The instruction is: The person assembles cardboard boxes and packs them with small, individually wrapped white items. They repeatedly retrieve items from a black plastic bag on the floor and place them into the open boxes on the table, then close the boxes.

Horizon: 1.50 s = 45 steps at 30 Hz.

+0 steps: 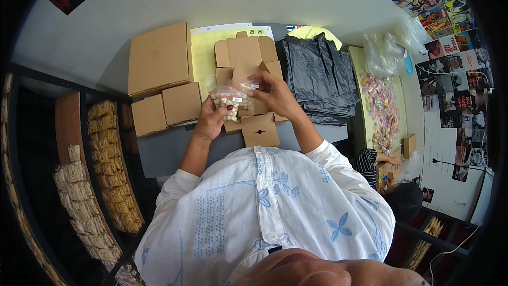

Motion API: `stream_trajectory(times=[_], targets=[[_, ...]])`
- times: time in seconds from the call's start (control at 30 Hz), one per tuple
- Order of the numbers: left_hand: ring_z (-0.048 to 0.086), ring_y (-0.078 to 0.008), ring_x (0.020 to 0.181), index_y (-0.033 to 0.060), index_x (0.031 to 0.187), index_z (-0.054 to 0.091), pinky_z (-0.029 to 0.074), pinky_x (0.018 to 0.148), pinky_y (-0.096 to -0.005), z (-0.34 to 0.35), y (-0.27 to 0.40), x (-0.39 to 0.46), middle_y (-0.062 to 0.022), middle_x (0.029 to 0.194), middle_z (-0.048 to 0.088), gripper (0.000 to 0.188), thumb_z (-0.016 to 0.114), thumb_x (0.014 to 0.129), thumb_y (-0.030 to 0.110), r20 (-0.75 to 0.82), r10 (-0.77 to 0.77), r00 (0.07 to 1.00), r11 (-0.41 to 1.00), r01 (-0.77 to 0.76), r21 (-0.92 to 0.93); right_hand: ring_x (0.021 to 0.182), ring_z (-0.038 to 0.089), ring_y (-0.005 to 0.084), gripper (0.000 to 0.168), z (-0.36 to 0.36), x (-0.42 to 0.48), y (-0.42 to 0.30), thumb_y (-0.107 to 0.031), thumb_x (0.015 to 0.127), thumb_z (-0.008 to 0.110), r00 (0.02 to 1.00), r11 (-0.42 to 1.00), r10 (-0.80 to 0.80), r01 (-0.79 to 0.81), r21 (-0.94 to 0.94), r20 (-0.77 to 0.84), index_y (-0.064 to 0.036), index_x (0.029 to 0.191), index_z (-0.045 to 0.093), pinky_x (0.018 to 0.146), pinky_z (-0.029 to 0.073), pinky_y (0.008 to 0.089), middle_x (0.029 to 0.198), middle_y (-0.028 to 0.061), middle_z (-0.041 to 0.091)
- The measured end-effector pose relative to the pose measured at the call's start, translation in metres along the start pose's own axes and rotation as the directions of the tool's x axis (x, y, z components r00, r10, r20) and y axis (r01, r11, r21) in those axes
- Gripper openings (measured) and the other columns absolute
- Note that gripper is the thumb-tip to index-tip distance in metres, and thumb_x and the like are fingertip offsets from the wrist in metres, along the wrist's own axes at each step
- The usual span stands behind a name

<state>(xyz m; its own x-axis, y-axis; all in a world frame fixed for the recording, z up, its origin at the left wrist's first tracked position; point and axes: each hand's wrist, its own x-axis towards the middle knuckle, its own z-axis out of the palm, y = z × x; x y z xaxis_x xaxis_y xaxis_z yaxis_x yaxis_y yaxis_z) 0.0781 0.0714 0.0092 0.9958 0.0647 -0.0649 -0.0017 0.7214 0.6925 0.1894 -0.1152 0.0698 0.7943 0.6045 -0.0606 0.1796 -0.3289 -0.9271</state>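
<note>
My left hand (211, 118) holds a clear plastic zip bag of small whitish pieces (229, 110), its thumb across the front. Close beside it, the fingers of my right hand (274, 93) pinch the top of another such bag (249, 87). The bags overlap, so their exact number cannot be told. Both hands are above an unfolded cardboard box (246, 49), whose lid stands up at the back. At its near side a cardboard flap with a small slot (260, 132) reaches towards me.
Closed cardboard boxes (160, 61) stand at the left on the grey table (158, 155). Folded black plastic bags (321, 79) lie at the right. A co-worker in a striped sleeve (366, 165) is beside a table of wrapped sweets (381, 111). Shelves of packed bags (107, 159) are at far left.
</note>
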Motion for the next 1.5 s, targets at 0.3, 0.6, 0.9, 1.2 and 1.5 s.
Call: stream_trajectory(times=[0.3, 0.6, 0.9, 1.2, 1.5], targets=[[0.058, -0.0282, 0.114, -0.0019, 0.125, 0.046, 0.045, 0.104, -0.0520, 0.001, 0.016, 0.000, -0.0172, 0.121, 0.058, 0.044, 0.059, 0.082, -0.001, -0.034, 0.077, 0.996, 0.997, -0.076, 0.033, 0.092, 0.063, 0.0397, 0.035, -0.004, -0.013, 0.018, -0.004, 0.077, 0.070, 1.000, 0.808, -0.027, 0.023, -0.589, 0.002, 0.002, 0.110, 0.059, 0.080, 0.052, 0.0412, 0.106, 0.0216, 0.061], [0.060, -0.0262, 0.110, -0.0014, 0.121, 0.047, 0.044, 0.104, -0.0559, -0.003, 0.015, 0.000, -0.0140, 0.114, 0.059, 0.040, 0.057, 0.082, -0.003, -0.043, 0.078, 0.996, 0.997, -0.078, 0.004, 0.111, 0.051, 0.0270, 0.041, 0.015, -0.002, 0.019, -0.006, 0.079, 0.065, 0.957, 0.578, -0.263, 0.258, -0.774, 0.122, -0.010, 0.119, 0.063, 0.094, 0.039, 0.0417, 0.116, 0.0091, 0.059], [0.059, -0.0271, 0.112, -0.0034, 0.123, 0.046, 0.044, 0.105, -0.0552, -0.012, 0.013, 0.000, -0.0168, 0.118, 0.059, 0.043, 0.057, 0.082, -0.002, -0.041, 0.082, 0.996, 0.997, -0.082, 0.015, 0.109, 0.052, 0.0242, 0.040, 0.002, -0.004, 0.024, -0.007, 0.077, 0.069, 0.951, 0.612, -0.230, 0.307, -0.729, 0.207, -0.016, 0.115, 0.067, 0.089, 0.038, 0.0396, 0.113, 0.0028, 0.061], [0.058, -0.0282, 0.115, -0.0022, 0.127, 0.046, 0.045, 0.104, -0.0516, -0.003, 0.010, 0.003, -0.0185, 0.121, 0.058, 0.046, 0.056, 0.082, -0.001, -0.005, 0.082, 0.997, 0.996, -0.082, 0.041, 0.098, 0.055, 0.0219, 0.015, 0.003, -0.009, 0.031, -0.020, 0.073, 0.071, 0.968, 0.486, -0.235, 0.192, -0.853, 0.084, -0.012, 0.085, 0.070, 0.082, 0.036, 0.0411, 0.094, 0.0029, 0.062], [0.057, -0.0278, 0.118, -0.0025, 0.130, 0.044, 0.044, 0.105, -0.0502, -0.001, 0.004, 0.002, -0.0183, 0.124, 0.057, 0.049, 0.057, 0.082, 0.001, 0.002, 0.052, 0.999, 0.997, -0.052, 0.056, 0.097, 0.057, 0.0242, 0.024, 0.001, -0.013, 0.012, -0.021, 0.077, 0.074, 0.977, 0.688, -0.211, 0.132, -0.713, -0.023, -0.007, 0.096, 0.069, 0.086, 0.038, 0.0404, 0.093, 0.0067, 0.063]])
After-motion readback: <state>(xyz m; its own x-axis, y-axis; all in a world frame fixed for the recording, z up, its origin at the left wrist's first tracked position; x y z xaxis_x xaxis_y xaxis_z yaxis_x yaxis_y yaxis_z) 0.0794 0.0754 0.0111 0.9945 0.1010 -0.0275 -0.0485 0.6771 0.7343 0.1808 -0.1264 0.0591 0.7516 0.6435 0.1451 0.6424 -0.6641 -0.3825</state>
